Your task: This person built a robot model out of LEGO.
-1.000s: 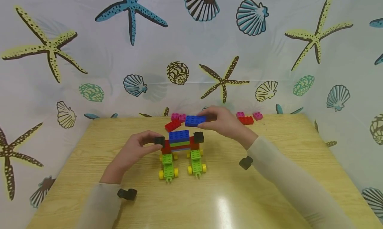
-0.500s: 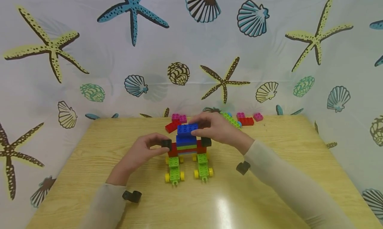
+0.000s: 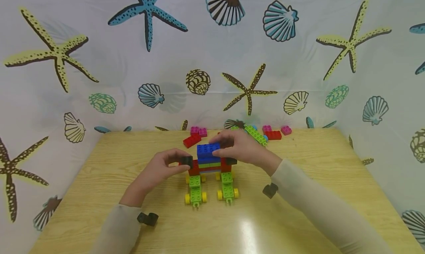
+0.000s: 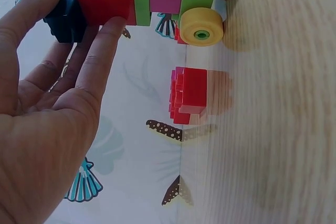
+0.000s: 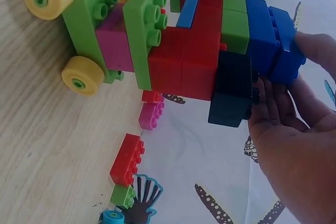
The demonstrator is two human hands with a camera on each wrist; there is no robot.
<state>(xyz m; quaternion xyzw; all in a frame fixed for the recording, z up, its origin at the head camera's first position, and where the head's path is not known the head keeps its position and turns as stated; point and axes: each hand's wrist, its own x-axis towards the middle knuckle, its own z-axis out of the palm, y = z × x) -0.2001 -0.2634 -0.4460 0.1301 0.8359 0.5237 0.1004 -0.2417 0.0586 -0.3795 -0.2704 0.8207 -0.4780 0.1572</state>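
Note:
A brick model [image 3: 210,169] stands mid-table on two green wheeled bases with yellow wheels [image 3: 187,199]. It has a red, green and blue body with a black brick on each side. My right hand [image 3: 221,145] grips a blue brick [image 3: 208,150] that sits on top of the model. In the right wrist view its fingers [image 5: 315,51] lie on the blue brick [image 5: 281,45], above the right black brick [image 5: 233,90]. My left hand [image 3: 180,161] pinches the left black brick [image 3: 186,160]. In the left wrist view this dark brick [image 4: 65,19] sits between the thumb and fingers [image 4: 102,45].
Loose bricks lie along the table's back edge: a red one [image 3: 191,140], a pink one [image 3: 198,130], a green strip [image 3: 255,134], another red one [image 3: 273,134] and a pink one [image 3: 286,129]. A shell-print curtain [image 3: 212,62] closes off the back and sides.
My right hand brought the blue brick forward from behind the model and set it down on the top blue layer. My left hand kept its pinch on the left black brick.

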